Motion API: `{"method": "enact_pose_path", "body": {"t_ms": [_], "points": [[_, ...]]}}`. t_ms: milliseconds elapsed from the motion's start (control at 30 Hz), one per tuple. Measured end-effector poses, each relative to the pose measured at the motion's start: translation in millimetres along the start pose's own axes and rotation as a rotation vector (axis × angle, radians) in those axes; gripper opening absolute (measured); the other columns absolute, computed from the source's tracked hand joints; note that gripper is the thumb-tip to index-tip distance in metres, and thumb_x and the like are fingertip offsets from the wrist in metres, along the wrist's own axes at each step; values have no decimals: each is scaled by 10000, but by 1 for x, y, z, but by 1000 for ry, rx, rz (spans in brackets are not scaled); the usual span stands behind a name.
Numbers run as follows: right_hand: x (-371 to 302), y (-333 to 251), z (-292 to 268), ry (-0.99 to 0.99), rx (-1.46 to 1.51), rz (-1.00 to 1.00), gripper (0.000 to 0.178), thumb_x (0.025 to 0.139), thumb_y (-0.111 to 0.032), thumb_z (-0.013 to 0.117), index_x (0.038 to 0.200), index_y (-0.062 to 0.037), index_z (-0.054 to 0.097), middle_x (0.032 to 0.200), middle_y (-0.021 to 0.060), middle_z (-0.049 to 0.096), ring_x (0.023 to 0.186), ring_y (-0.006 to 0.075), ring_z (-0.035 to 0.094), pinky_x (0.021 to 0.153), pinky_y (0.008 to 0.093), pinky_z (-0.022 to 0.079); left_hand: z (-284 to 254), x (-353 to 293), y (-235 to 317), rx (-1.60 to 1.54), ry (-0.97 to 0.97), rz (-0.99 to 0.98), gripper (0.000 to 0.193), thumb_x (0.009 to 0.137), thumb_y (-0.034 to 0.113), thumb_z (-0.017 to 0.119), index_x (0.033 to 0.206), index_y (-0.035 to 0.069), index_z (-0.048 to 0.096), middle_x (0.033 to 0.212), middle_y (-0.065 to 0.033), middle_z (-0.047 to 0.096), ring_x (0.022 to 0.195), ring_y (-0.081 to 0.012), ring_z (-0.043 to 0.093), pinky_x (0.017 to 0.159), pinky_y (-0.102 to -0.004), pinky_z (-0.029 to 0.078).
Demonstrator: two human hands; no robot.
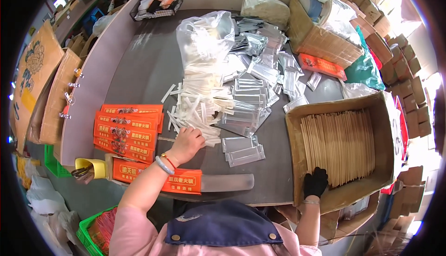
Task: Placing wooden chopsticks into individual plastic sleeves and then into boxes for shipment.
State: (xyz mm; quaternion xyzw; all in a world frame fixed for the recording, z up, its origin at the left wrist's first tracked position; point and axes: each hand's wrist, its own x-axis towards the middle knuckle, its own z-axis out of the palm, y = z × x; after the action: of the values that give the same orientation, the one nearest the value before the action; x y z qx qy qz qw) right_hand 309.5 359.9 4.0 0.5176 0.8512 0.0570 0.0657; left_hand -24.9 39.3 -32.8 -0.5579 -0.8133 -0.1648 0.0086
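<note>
My bare left hand (188, 143), with a bangle and a red cord at the wrist, rests at the near edge of a heap of narrow white packets (200, 93). Its fingers are curled and pressed together; what lies under them is hidden. My right hand (316, 182), in a black glove, reaches into a cardboard box (296, 149) with its fingers closed at the ends of wooden chopsticks (339, 147). An orange printed sleeve (186, 181) lies below my left forearm, a translucent strip (230, 182) sticking out of its right end.
Orange sleeves (123, 133) are stacked on the left of the grey table (139, 65). Clear plastic-wrapped packets (251, 103) spread over the middle. A yellow holder with scissors (93, 168) hangs at the left edge. Another carton (320, 38) stands at the far right.
</note>
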Motion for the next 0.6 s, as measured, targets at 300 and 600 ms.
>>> {"method": "enact_pose_path", "body": {"t_ms": [300,600], "points": [[-5,-14,-3,-24,52,33,150,839,-165,607,915,-46,557,931,148,562,906,345,585,799,462,487,0,9,6,-42,-21,-62,126,747,150,731,825,106,642,872,-51,590,904,-266,567,801,-398,424],[-9,-24,-42,-97,870,458,436,977,-142,500,1347,81,443,1351,246,514,1265,377,483,1045,401,405,-5,21,30,-188,67,-186,120,726,115,742,750,66,634,758,-100,602,775,-314,589,700,-430,468]]}}
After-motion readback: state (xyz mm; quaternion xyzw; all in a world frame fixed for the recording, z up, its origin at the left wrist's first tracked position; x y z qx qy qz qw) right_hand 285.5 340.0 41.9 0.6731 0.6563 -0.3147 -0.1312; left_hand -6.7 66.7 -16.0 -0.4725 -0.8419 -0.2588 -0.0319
